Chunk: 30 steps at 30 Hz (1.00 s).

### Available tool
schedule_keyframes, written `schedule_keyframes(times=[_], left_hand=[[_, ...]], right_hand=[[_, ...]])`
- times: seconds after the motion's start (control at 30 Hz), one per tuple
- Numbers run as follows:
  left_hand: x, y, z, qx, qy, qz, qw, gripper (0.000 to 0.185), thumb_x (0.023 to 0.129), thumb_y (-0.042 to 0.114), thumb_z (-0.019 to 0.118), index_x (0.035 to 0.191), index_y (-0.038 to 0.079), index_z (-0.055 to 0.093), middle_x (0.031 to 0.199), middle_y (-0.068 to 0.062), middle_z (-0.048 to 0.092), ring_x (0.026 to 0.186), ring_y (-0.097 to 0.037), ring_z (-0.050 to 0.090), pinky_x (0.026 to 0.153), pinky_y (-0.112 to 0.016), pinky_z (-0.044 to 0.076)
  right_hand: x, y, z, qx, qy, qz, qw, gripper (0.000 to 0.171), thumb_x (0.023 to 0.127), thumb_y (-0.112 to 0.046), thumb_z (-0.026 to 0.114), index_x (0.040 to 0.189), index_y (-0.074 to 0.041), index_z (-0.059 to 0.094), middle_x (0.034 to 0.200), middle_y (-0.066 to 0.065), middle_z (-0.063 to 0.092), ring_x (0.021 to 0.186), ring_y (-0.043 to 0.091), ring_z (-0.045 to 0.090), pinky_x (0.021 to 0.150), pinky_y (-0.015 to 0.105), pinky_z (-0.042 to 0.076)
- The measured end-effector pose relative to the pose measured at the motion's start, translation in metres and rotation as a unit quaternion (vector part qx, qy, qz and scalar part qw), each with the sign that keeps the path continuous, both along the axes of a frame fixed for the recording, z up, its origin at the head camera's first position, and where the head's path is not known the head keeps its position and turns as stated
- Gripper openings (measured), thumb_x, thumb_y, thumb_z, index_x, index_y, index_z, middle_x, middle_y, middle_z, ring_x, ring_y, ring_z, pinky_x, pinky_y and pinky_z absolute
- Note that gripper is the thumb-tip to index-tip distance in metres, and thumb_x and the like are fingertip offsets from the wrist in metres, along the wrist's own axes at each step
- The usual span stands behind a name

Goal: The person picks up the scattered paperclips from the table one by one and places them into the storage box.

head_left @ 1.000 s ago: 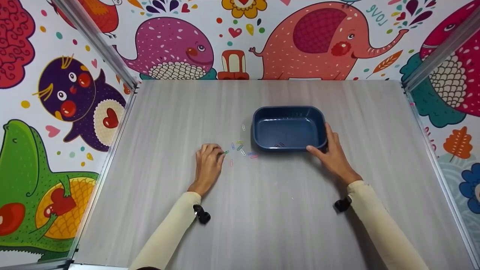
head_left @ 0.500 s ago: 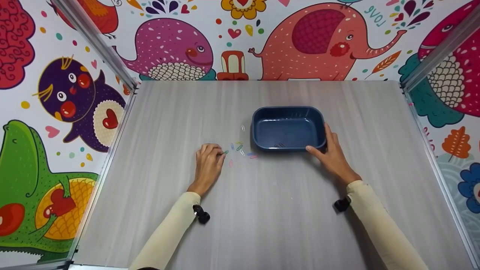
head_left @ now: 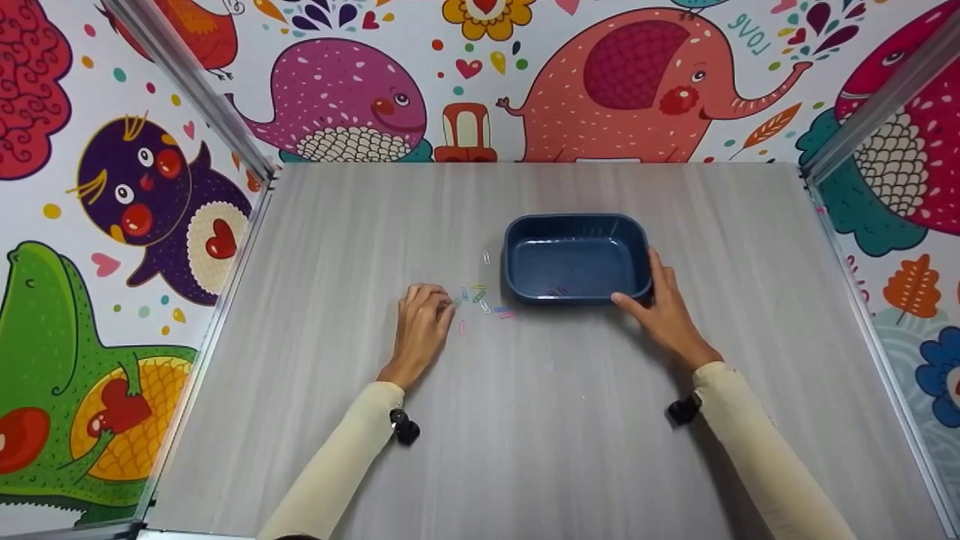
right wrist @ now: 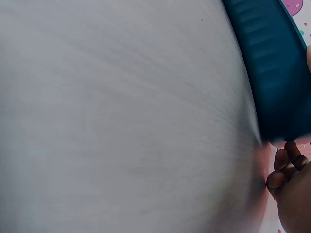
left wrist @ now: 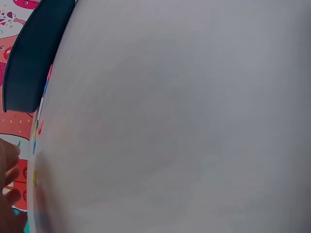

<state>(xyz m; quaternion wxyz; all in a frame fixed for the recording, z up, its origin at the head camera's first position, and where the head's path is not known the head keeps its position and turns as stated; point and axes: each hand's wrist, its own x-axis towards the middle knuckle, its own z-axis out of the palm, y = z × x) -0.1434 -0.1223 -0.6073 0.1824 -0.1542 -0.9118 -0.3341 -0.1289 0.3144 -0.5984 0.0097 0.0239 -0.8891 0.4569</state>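
My left hand [head_left: 424,322] pinches a small green paper clip [head_left: 457,301] between thumb and fingertips, left of the loose clips. In the left wrist view the clip's green tip [left wrist: 19,144] shows at the fingers, raised off the table. Several coloured paper clips lie scattered there, among them a pink clip [head_left: 462,328], a yellow clip [head_left: 478,286] and a white clip [head_left: 486,257]. A dark blue rectangular dish [head_left: 577,300] stands right of them. Around its right end my right hand [head_left: 671,319] grips, thumb on the near rim. Two dark reddish clips [head_left: 557,291] lie inside the dish.
The pale wood-grain table [head_left: 540,435] is bounded by walls printed with cartoon animals, such as a coral elephant [head_left: 622,90]. Metal rails [head_left: 225,262] edge the sides. A black wrist camera [head_left: 406,427] sits on the left sleeve, another camera [head_left: 683,410] on the right.
My left hand has shifted slightly right and away from me, carrying the green paper clip. The right hand and the dish have stayed in place.
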Motion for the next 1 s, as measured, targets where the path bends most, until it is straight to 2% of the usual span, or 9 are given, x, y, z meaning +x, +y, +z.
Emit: schedule_keyframes(times=[0.33,0.63,1.0], left_hand=[[-0.001,0.009,0.01,0.03,-0.007,-0.019,0.9993,0.005,0.1,0.004,0.081,0.097,0.001,0.078,0.104,-0.009,0.077,0.104,-0.029,0.067,0.094,-0.051,0.052],[-0.006,0.018,0.019,0.038,0.008,-0.048,0.9981,0.007,0.1,0.008,0.081,0.1,0.001,0.078,0.104,-0.009,0.079,0.103,-0.029,0.071,0.093,-0.05,0.054],[-0.013,0.032,0.028,0.036,0.036,-0.069,0.9963,0.005,0.097,0.006,0.083,0.099,0.005,0.078,0.102,-0.008,0.079,0.101,-0.028,0.071,0.088,-0.049,0.054]], right_hand=[[0.001,0.0,0.002,-0.003,0.009,0.006,1.0,0.107,0.104,-0.037,0.078,0.178,-0.016,0.004,0.159,0.032,0.034,0.146,0.043,0.039,0.122,0.066,0.028],[0.001,0.0,0.0,-0.008,0.006,0.007,1.0,0.107,0.104,-0.037,0.078,0.178,-0.014,0.004,0.159,0.032,0.033,0.146,0.044,0.039,0.122,0.067,0.028],[0.001,0.0,-0.001,-0.008,0.014,0.006,1.0,0.109,0.103,-0.04,0.08,0.178,-0.016,0.005,0.154,0.031,0.036,0.14,0.043,0.043,0.121,0.065,0.029]])
